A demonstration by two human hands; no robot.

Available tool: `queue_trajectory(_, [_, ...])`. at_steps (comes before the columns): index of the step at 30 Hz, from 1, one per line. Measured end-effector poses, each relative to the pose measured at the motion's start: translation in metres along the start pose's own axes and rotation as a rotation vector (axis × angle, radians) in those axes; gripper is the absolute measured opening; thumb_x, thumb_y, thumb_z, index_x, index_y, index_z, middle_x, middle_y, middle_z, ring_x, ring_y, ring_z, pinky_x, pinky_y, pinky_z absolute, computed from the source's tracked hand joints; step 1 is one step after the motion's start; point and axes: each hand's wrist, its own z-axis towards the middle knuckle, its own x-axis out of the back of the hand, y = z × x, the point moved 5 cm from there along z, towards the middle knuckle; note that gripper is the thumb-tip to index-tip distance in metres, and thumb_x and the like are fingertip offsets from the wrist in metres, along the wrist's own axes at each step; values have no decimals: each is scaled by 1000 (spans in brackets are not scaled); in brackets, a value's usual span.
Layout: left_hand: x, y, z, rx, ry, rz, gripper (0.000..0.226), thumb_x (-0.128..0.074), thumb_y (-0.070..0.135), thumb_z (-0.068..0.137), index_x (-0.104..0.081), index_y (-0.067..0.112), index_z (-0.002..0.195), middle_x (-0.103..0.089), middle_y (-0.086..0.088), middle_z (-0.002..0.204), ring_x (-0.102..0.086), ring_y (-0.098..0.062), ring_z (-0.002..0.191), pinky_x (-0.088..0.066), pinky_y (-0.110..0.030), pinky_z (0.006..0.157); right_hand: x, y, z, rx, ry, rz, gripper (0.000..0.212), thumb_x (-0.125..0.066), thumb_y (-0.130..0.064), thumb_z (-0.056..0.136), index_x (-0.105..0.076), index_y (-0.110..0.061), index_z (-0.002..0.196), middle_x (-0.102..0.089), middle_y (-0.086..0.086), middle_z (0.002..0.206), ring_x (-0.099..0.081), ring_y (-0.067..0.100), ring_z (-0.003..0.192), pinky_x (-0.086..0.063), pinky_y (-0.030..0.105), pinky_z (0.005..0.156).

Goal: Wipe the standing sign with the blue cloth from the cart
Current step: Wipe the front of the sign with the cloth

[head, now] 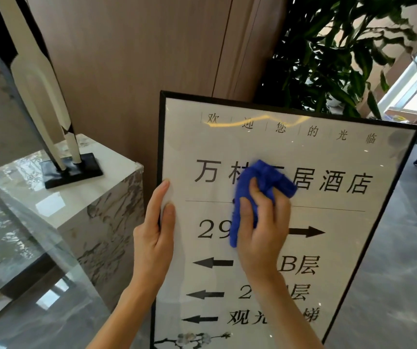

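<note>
The standing sign (328,157) is a tall white panel in a thin black frame, printed with black characters and arrows, and it fills the middle and right of the view. My left hand (155,235) grips its left edge, thumb on the front face. My right hand (263,230) presses a bunched blue cloth (265,175) flat against the glass near the sign's centre, covering part of the lettering. The cart is not in sight.
A marble pedestal (96,202) stands just left of the sign, carrying a tall black-and-white sculpture (38,79) on a black base. A leafy plant (341,54) rises behind the sign. A wood-panelled wall is behind; grey polished floor lies to the right.
</note>
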Motion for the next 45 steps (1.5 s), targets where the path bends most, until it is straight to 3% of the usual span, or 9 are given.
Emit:
queue_trajectory(9, [4,0,-2,15,3,16,40,-38,69,94,-37,69,134,-71,16,87,-64,-25,68,-58,-36,54,-11,-24,-38,209,-67,-190,31,-48,-35,107,-52,-18,132,-50,4,117,-49,19,93,-45,32,78])
queue_trajectory(14, [3,1,-2,-7,6,41,39,-38,69,94,-36,70,133,-70,20,88,-64,-26,72,-57,-31,54,14,5,-28,49,-57,-131,33,-41,-37,108,-52,-16,130,-47,3,119,-53,19,99,-52,34,80])
queue_trajectory(19, [4,0,-2,-7,15,68,35,-39,53,101,-38,70,133,-68,5,82,-58,-37,65,-54,-54,56,56,57,14,-180,48,-53,22,-49,-23,101,-53,-15,122,-46,4,125,-51,19,108,-48,38,88])
queue_trajectory(25, [3,-1,-1,-25,12,47,39,-38,41,106,-39,70,132,-65,-7,82,-58,-36,60,-53,-46,53,107,106,77,-276,151,-134,30,-50,-17,103,-52,-6,131,-48,23,130,-50,30,118,-40,21,99])
queue_trajectory(27, [4,-3,-1,-56,16,29,37,-38,44,105,-39,71,131,-66,-1,73,-54,-14,48,-50,-24,44,106,107,88,-288,179,-120,35,-48,-20,104,-50,-7,137,-47,22,134,-49,24,122,-35,8,99])
queue_trajectory(30, [3,-4,0,-71,14,23,39,-38,42,105,-38,72,130,-67,14,69,-52,1,47,-40,-7,44,90,89,95,-283,228,-113,39,-42,-24,107,-47,-9,142,-45,20,139,-47,25,126,-41,26,107])
queue_trajectory(32, [3,-5,0,-61,14,-6,38,-39,47,102,-38,73,130,-69,17,73,-55,2,49,-42,-6,46,69,64,94,-238,228,-118,39,-40,-24,108,-47,-11,143,-46,17,140,-47,27,126,-43,37,106])
queue_trajectory(38, [5,-11,1,-66,6,10,38,-36,56,98,-37,70,133,-64,5,66,-50,-3,44,-40,-12,41,-10,-22,59,102,26,-140,35,-39,-25,108,-48,-15,140,-46,4,130,-47,22,109,-38,33,94])
queue_trajectory(45, [3,-12,4,-32,-46,-50,38,-36,53,100,-36,68,135,-62,-8,71,-51,-4,48,-45,-15,46,-31,-33,-30,562,-310,-242,51,-54,-26,103,-36,-26,151,-45,0,135,-50,23,99,-39,39,84])
